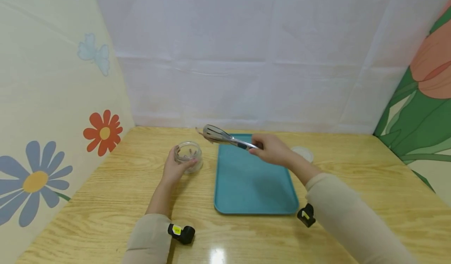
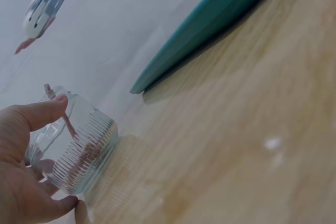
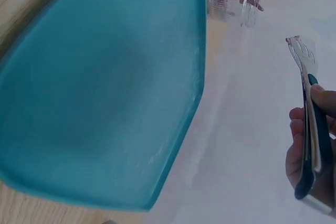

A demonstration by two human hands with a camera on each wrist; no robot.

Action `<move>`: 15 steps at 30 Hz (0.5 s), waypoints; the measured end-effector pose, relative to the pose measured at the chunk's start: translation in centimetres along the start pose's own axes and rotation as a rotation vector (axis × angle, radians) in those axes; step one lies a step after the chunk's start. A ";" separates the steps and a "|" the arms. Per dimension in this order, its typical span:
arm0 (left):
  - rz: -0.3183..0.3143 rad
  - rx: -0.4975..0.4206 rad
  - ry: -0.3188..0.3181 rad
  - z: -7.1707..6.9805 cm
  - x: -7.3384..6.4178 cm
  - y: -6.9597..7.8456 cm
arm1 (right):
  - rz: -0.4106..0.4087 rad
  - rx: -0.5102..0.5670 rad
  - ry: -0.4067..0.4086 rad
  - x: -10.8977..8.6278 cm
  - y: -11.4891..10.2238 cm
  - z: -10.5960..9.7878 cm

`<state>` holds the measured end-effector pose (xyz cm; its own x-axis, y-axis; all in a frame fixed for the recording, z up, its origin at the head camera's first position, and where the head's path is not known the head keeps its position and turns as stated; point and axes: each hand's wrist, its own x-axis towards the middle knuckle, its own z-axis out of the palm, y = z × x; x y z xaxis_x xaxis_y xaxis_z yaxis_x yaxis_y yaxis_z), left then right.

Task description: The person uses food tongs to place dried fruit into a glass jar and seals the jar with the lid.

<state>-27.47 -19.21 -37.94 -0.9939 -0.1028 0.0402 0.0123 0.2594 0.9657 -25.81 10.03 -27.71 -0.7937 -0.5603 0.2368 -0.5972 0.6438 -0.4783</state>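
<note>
My left hand (image 1: 172, 168) grips a clear ribbed glass jar (image 1: 188, 148) on the table, left of the tray, thumb and fingers round its side. In the left wrist view, thin reddish-brown strips (image 2: 89, 153) lie at the jar's bottom, and one leans up past the rim. My right hand (image 1: 269, 149) holds metal tongs (image 1: 230, 139) by their dark-trimmed handles, raised over the tray's far end. Their slotted heads are pressed together on another thin brown strip (image 2: 25, 44), whose end pokes out. The heads are to the upper right of the jar's mouth.
A teal rectangular tray (image 1: 257, 189) lies on the wood-grain table (image 1: 197, 225) in front of me. Behind my right forearm is a clear round lid-like piece (image 1: 303, 152). A white cloth backdrop (image 1: 225, 80) stands at the table's far edge, with flower-printed sheets on both sides.
</note>
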 end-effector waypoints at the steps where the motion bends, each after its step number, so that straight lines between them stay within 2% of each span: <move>1: -0.001 0.001 0.001 0.0 0.0 0.0 | -0.006 0.005 0.006 0.2 -0.1 0.2; 5: 0.003 0.000 0.003 0.0 0.1 0.0 | -0.009 0.012 0.022 0.9 -0.8 1.0; 15: 0.024 0.000 0.009 0.0 0.1 -0.3 | 0.088 0.007 0.033 2.1 -1.8 3.1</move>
<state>-27.56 -19.29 -38.21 -0.9923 -0.1049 0.0655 0.0360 0.2621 0.9644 -26.07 6.10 -28.96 -0.8463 -0.4845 0.2215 -0.5246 0.6858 -0.5044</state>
